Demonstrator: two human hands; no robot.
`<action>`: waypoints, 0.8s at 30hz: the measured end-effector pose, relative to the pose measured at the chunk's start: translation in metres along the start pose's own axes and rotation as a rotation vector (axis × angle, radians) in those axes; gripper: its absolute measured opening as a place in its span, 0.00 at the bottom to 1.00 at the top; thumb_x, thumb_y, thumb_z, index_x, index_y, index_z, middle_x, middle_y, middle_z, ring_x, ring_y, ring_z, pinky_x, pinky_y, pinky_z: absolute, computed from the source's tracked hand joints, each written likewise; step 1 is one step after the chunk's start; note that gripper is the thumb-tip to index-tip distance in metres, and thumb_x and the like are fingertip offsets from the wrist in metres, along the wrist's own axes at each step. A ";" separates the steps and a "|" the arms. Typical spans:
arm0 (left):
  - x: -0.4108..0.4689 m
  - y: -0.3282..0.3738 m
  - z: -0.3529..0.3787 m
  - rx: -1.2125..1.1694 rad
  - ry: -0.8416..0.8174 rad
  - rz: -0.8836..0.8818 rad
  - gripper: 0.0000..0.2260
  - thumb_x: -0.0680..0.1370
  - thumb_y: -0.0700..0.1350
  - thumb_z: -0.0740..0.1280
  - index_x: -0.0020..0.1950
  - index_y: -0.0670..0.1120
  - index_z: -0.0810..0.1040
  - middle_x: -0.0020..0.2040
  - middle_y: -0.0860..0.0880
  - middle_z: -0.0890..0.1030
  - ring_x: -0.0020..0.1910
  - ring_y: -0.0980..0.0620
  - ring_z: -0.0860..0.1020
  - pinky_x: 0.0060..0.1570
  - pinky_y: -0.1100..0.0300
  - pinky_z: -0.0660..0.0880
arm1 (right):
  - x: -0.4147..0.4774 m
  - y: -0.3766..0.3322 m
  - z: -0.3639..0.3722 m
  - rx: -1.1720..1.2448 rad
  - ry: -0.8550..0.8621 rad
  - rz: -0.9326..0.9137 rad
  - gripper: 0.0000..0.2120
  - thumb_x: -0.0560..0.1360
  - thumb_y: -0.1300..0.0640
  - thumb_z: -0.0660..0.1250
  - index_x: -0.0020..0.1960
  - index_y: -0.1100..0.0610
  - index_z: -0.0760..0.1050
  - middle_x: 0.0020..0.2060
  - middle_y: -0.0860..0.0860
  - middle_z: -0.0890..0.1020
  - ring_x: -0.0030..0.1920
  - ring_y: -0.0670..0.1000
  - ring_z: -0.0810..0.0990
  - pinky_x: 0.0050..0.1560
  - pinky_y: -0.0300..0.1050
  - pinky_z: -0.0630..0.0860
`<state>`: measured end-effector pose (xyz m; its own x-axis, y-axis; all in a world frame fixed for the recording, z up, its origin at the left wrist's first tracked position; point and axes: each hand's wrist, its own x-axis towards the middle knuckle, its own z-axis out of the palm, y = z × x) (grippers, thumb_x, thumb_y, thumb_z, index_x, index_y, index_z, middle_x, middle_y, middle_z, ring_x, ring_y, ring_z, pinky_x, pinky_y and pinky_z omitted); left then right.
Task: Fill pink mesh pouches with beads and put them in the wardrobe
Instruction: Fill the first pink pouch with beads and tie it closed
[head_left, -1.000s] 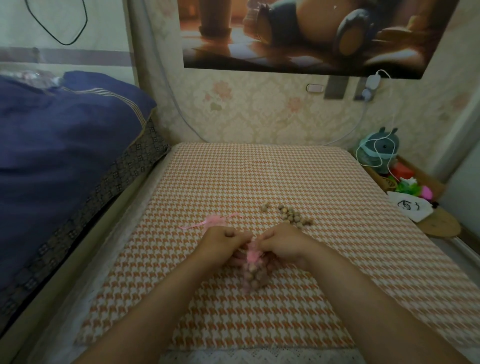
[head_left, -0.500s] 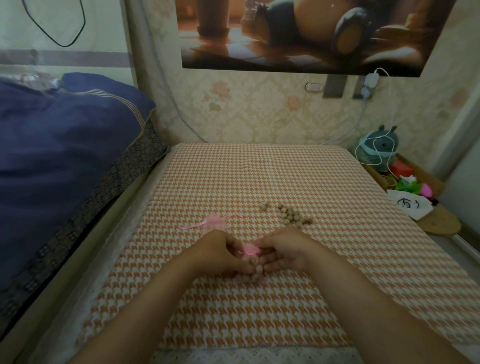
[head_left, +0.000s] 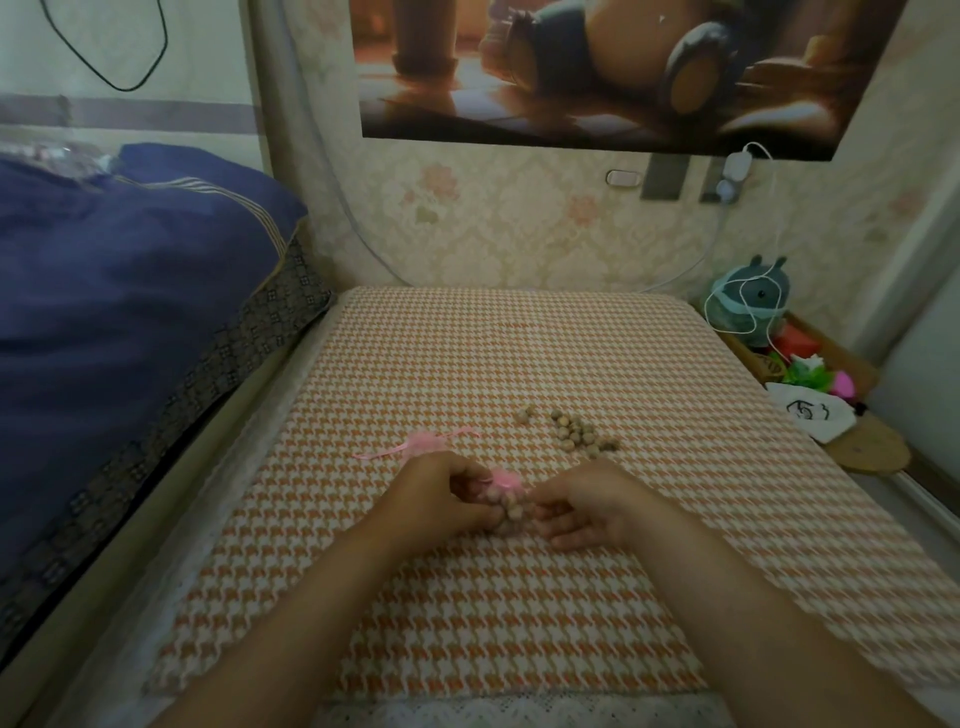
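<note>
**Pouch filled, drawstring next**

I'm looking down at my left hand (head_left: 441, 491), curled around a small pink mesh pouch (head_left: 503, 499) packed with round tan wooden beads, pinning it on the orange-and-white houndstooth cloth (head_left: 519, 353). The fingers are bent in close on the pouch's side. My right hand (head_left: 592, 506) sits just beside it, half open, fingers loosely spread; its fingertips are at the pouch, but I can't tell whether they pinch the mesh or a ribbon.

I'd call this the closing step: the bag looks full, lumpy with beads, its ruffled pink mouth bunched at the far end. The next move wants a pull on the ribbon ends while the left hand keeps the beads from spilling.

Further back lies a second pink mesh pouch with trailing ribbon (head_left: 423, 444), flat and apparently empty, and to its right a loose heap of tan beads (head_left: 576, 435). No wardrobe in sight.
</note>
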<state>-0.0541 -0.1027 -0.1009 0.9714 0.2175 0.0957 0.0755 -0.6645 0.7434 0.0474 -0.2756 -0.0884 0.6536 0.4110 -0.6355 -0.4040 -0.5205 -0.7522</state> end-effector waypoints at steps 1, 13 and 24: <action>0.001 -0.001 0.001 0.009 0.010 -0.009 0.19 0.64 0.48 0.81 0.53 0.50 0.83 0.39 0.58 0.81 0.37 0.67 0.78 0.39 0.74 0.72 | 0.000 0.001 0.001 -0.034 0.016 -0.012 0.07 0.78 0.59 0.68 0.42 0.60 0.78 0.30 0.51 0.80 0.27 0.47 0.80 0.29 0.41 0.80; 0.008 0.005 0.011 0.071 0.130 -0.105 0.18 0.66 0.56 0.79 0.49 0.47 0.84 0.42 0.53 0.83 0.43 0.56 0.80 0.45 0.62 0.75 | -0.016 -0.007 0.008 -0.716 0.331 -0.630 0.08 0.76 0.53 0.72 0.40 0.54 0.85 0.29 0.50 0.83 0.31 0.51 0.82 0.40 0.52 0.82; 0.009 -0.001 -0.010 0.243 -0.054 -0.059 0.09 0.77 0.48 0.68 0.54 0.47 0.84 0.49 0.49 0.85 0.48 0.53 0.81 0.51 0.58 0.77 | -0.004 -0.010 0.030 -0.897 0.491 -0.756 0.09 0.74 0.52 0.69 0.39 0.53 0.86 0.36 0.48 0.86 0.38 0.48 0.82 0.42 0.46 0.80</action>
<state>-0.0480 -0.0928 -0.0945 0.9739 0.2265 0.0166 0.1777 -0.8057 0.5650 0.0295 -0.2500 -0.0838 0.7757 0.6065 0.1746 0.6195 -0.6789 -0.3941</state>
